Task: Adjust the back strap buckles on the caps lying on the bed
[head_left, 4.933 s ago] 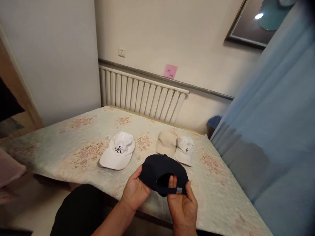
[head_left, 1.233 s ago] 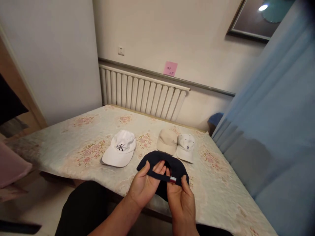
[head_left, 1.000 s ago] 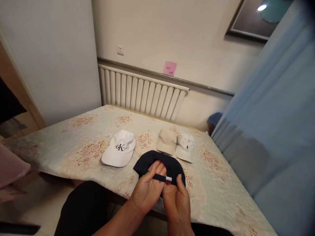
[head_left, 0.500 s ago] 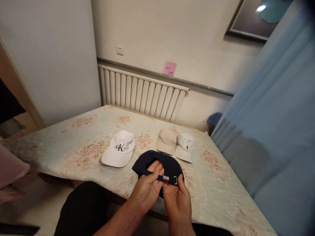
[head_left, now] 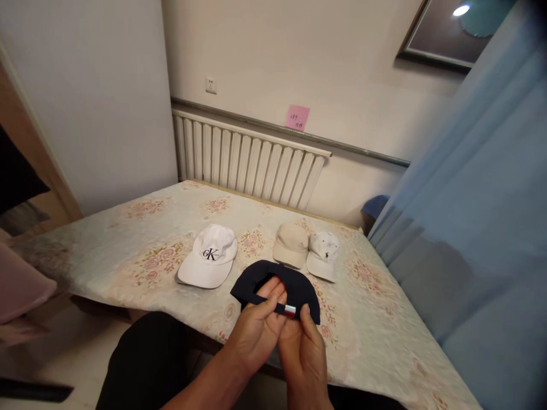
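Observation:
A dark navy baseball cap [head_left: 301,290] is held above the near edge of the bed, its back opening and strap facing me. My left hand [head_left: 258,327] grips the strap's left part, thumb on top, with fingers reaching into the opening. My right hand [head_left: 303,341] pinches the cap's right side by the strap, its thumb beside the shiny metal buckle [head_left: 290,310]. Beyond lie a white cap with black letters [head_left: 211,256] to the left, a beige cap [head_left: 290,245] behind, and a white cap with a small dark emblem [head_left: 323,256] touching or nearly touching the beige one.
The caps rest on a flowered bed cover [head_left: 384,330]. A white radiator [head_left: 248,159] and a wall with a pink note [head_left: 297,117] stand behind. A blue curtain [head_left: 470,199] hangs at the right. Part of another person in pink [head_left: 23,285] shows at the left edge.
My right thumb has moved left along the strap toward the buckle, and the metal ring at the strap's right end no longer shows. My left hand keeps its grip.

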`<action>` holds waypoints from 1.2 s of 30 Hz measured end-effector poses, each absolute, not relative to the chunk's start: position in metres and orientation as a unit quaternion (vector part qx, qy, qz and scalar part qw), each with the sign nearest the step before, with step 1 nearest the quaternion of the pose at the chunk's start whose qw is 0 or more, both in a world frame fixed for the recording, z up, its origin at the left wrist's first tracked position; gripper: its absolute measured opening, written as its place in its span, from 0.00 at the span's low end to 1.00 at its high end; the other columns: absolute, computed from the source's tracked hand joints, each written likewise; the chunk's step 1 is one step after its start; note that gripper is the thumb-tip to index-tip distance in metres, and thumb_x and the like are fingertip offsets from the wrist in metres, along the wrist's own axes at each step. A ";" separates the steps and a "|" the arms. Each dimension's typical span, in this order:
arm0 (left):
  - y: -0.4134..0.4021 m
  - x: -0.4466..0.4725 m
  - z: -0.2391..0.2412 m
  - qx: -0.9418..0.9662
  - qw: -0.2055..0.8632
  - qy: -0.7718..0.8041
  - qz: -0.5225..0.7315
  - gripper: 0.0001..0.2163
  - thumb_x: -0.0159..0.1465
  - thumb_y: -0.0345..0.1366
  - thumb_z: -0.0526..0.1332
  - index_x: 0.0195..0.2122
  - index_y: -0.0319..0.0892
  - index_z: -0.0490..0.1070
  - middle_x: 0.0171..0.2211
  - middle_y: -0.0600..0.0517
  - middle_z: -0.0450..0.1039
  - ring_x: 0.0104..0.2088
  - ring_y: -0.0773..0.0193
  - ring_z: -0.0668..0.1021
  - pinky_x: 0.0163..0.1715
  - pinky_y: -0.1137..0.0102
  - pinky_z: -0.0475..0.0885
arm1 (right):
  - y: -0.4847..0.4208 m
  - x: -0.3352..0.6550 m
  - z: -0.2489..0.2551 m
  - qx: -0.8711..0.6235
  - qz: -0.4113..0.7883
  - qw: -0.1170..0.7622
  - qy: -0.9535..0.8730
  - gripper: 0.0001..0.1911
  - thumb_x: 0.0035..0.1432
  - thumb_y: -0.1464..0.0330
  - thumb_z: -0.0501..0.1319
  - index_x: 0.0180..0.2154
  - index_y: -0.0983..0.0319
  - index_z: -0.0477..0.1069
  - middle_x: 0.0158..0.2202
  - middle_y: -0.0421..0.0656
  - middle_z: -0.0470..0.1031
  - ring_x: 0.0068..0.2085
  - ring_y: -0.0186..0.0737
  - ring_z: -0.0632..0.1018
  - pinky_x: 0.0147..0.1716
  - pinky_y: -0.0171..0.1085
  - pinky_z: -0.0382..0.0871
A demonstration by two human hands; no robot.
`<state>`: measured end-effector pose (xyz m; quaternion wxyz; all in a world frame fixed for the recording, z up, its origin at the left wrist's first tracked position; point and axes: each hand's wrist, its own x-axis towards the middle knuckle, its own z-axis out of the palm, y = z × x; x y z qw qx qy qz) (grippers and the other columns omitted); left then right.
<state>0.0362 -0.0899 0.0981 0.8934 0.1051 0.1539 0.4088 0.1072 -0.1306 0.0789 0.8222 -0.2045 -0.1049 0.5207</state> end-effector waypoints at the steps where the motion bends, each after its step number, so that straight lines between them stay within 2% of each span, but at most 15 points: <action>1: -0.089 0.035 0.099 0.103 0.894 0.148 0.409 0.26 0.61 0.22 0.54 0.61 0.39 0.52 0.56 0.43 0.65 0.55 0.62 0.69 0.58 0.69 0.62 | -0.130 0.108 0.078 -0.210 0.517 0.823 -0.110 0.17 0.57 0.62 0.57 0.48 0.60 0.70 0.48 0.45 0.75 0.52 0.39 0.72 0.58 0.47 0.56; 6: -0.080 0.029 0.100 0.086 0.904 0.102 0.406 0.24 0.65 0.27 0.51 0.62 0.34 0.49 0.56 0.39 0.65 0.56 0.58 0.68 0.59 0.63 0.61 | -0.132 0.120 0.077 -0.212 0.496 0.837 -0.096 0.15 0.57 0.63 0.57 0.46 0.60 0.71 0.47 0.45 0.75 0.53 0.39 0.71 0.59 0.47 0.55; 10: -0.072 0.025 0.101 0.067 0.904 0.121 0.403 0.23 0.66 0.31 0.50 0.62 0.32 0.49 0.55 0.37 0.65 0.55 0.59 0.69 0.57 0.65 0.63 | -0.134 0.124 0.079 -0.218 0.489 0.840 -0.089 0.13 0.57 0.65 0.58 0.44 0.61 0.71 0.47 0.46 0.76 0.54 0.40 0.71 0.58 0.48 0.57; 20: -0.077 0.026 0.100 0.058 0.915 0.106 0.384 0.23 0.66 0.32 0.50 0.60 0.28 0.50 0.54 0.36 0.66 0.55 0.56 0.69 0.56 0.65 0.66 | -0.134 0.116 0.080 -0.217 0.491 0.840 -0.079 0.10 0.56 0.68 0.58 0.41 0.64 0.72 0.44 0.48 0.76 0.54 0.40 0.71 0.59 0.47 0.56; 27: -0.066 0.021 0.102 0.011 0.902 0.138 0.408 0.23 0.66 0.33 0.50 0.61 0.33 0.50 0.53 0.33 0.66 0.52 0.56 0.72 0.49 0.65 0.72 | -0.135 0.123 0.080 -0.216 0.479 0.849 -0.063 0.11 0.58 0.69 0.56 0.42 0.61 0.72 0.45 0.44 0.77 0.54 0.40 0.71 0.58 0.48 0.59; 36: -0.061 0.022 0.101 -0.018 0.892 0.114 0.436 0.20 0.66 0.31 0.49 0.59 0.32 0.55 0.47 0.38 0.73 0.52 0.54 0.72 0.51 0.60 0.70 | -0.138 0.135 0.080 -0.206 0.468 0.859 -0.014 0.13 0.59 0.70 0.55 0.46 0.61 0.70 0.48 0.43 0.75 0.54 0.38 0.71 0.57 0.44 0.62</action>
